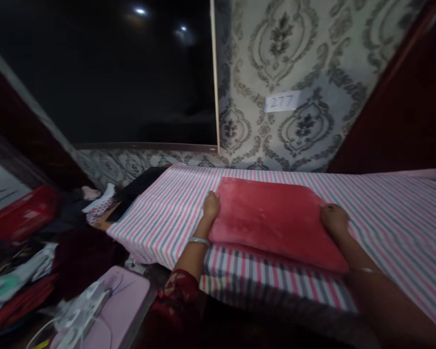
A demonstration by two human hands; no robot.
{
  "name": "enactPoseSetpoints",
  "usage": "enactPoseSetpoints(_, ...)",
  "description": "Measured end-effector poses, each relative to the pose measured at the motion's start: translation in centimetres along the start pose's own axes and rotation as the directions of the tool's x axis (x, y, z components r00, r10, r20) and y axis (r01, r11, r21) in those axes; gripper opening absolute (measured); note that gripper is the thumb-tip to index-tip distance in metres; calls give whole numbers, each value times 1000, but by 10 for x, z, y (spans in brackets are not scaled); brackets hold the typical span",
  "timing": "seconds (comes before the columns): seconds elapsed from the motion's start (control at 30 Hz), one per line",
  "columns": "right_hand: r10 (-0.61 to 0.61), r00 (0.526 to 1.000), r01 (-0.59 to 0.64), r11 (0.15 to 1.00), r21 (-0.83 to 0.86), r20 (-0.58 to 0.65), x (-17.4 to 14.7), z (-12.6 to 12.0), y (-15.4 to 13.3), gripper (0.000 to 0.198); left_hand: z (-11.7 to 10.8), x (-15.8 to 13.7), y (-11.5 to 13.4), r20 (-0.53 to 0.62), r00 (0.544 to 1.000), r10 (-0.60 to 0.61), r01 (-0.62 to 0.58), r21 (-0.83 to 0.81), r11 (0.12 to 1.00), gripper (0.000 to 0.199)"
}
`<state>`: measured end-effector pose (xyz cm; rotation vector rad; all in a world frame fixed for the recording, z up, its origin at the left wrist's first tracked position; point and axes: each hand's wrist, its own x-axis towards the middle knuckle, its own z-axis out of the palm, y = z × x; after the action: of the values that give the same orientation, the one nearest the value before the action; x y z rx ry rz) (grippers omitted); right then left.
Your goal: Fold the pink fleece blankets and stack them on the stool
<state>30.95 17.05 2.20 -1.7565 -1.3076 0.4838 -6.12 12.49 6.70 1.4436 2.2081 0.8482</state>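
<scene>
A folded red plush cloth (272,215) lies flat on a striped sheet (167,208), its near edge reaching the front of the covered surface. My left hand (212,205) is closed on the cloth's left edge, toward the far corner. On the opposite side, my right hand (334,222) grips the right edge with curled fingers. Layers of the fold show along the near edge. Part of each hand's fingertips is hidden by the hand itself. A bangle sits on each wrist.
Behind the surface, a large dark television screen (105,72) hangs on the patterned wall. A paper marked 277 (282,101) is stuck there. At lower left are a pink board (127,295) with a white power strip (94,308), piled clothes and a red basket (25,213).
</scene>
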Motion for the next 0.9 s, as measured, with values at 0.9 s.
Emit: enactPoseSetpoints(0.9,22,983,-93,914,394,182,-131,-63,21,49,-34,-95,-62,14,988,155,-134,-438,889,50)
